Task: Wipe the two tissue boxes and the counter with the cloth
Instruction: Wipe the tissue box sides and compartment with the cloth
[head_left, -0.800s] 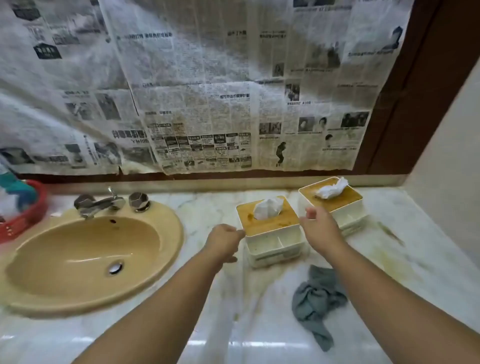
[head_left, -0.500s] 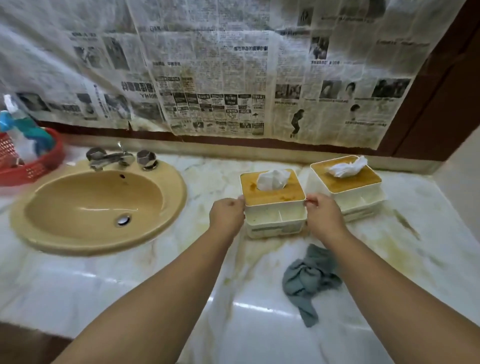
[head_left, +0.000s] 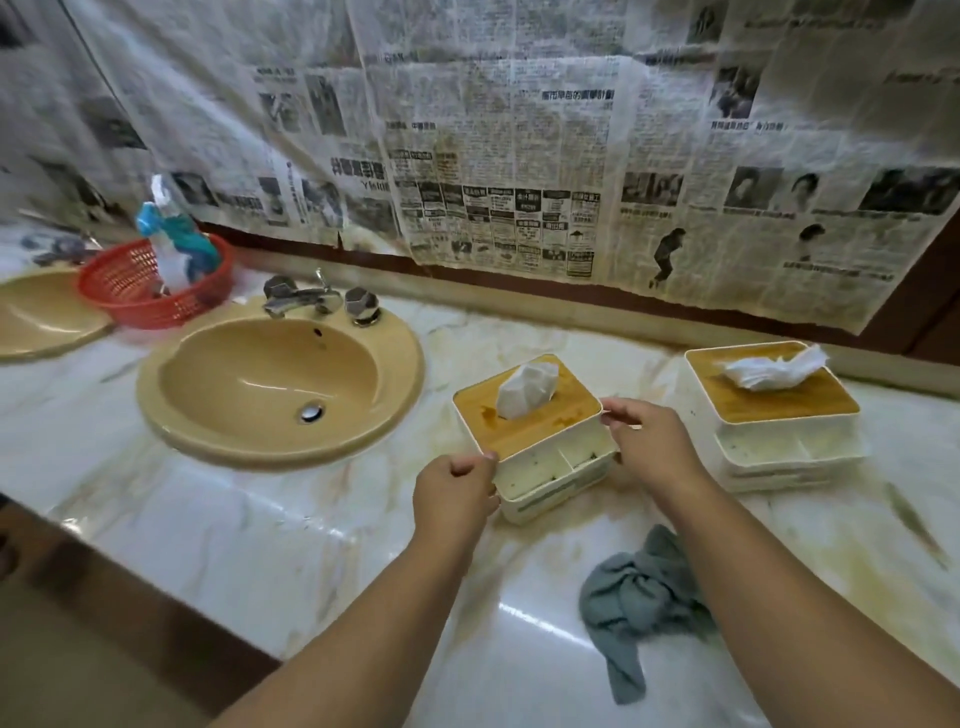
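Note:
Two white tissue boxes with stained wooden lids stand on the marble counter (head_left: 260, 535). My left hand (head_left: 454, 491) grips the front left corner of the near tissue box (head_left: 540, 441), and my right hand (head_left: 649, 441) pinches its right edge. This box sits turned at an angle. The second tissue box (head_left: 774, 415) stands to the right, near the wall. A crumpled grey-blue cloth (head_left: 636, 592) lies on the counter in front of the boxes, under my right forearm. Yellow-brown stains mark the counter around both boxes.
A tan sink (head_left: 280, 384) with a chrome faucet (head_left: 301, 301) sits at left. Behind it a red basket (head_left: 156, 291) holds a spray bottle, beside a second sink (head_left: 41, 317). Newspaper covers the wall. The counter's front edge runs along the lower left.
The view has swung left and closer. Both hands have taken hold of the near box's sides, and the box has turned at an angle, away from the second box.

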